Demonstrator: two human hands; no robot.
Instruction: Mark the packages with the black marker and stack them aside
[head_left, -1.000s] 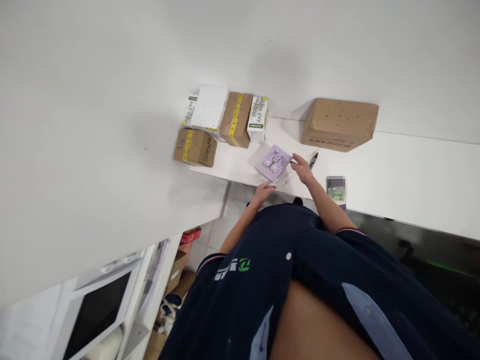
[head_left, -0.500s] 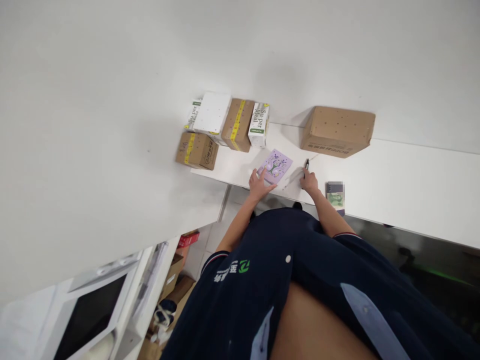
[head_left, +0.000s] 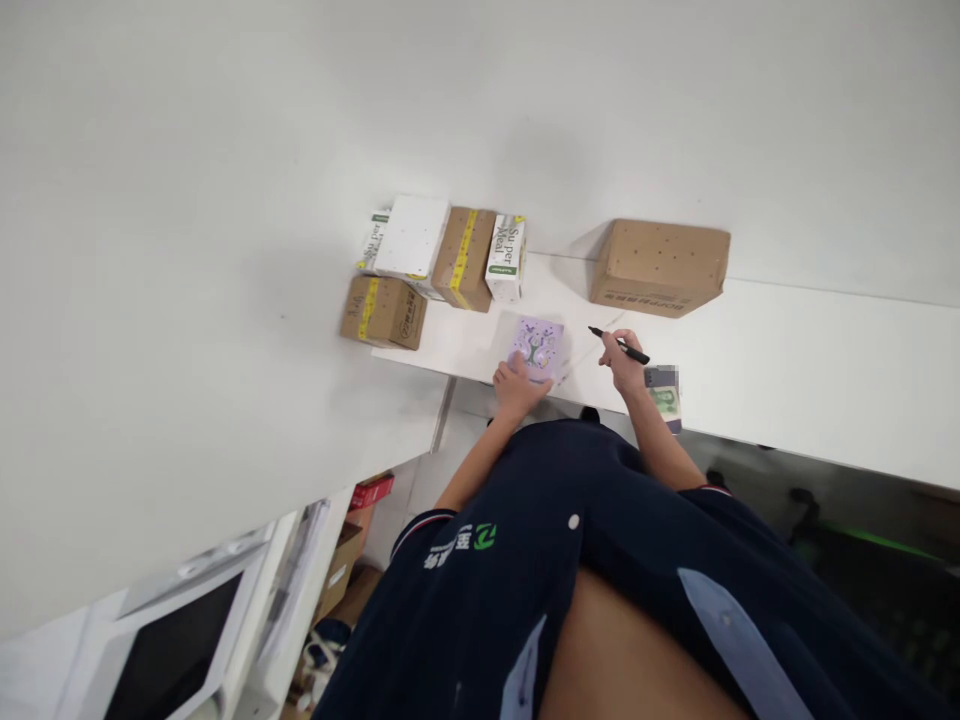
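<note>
My left hand (head_left: 519, 388) holds a flat purple printed item (head_left: 538, 345) by its near edge, with the thumb at its right corner and the fingers at its left side. I cannot tell if this is a thin box or a booklet. Between the fingers of my right hand (head_left: 624, 365) is a black marker (head_left: 628, 348), raised a little over the table, its tip towards the left. Just right of that wrist lies a dark and green flat printed thing (head_left: 664, 402), partly covered by the forearm.
Along the wall on the white table (head_left: 810, 370) stand a large brown carton (head_left: 660, 265), a white "Su·per Meal" box (head_left: 506, 258), a brown box with yellow tape (head_left: 463, 258) and a bigger white box (head_left: 412, 233). A smaller carton (head_left: 382, 312) sits at the left end.
The purple item has turned to lie squarer to me, with my left hand's fingers closer about it. My right hand has lifted and tilted the marker from nearly upright to slanting left.
</note>
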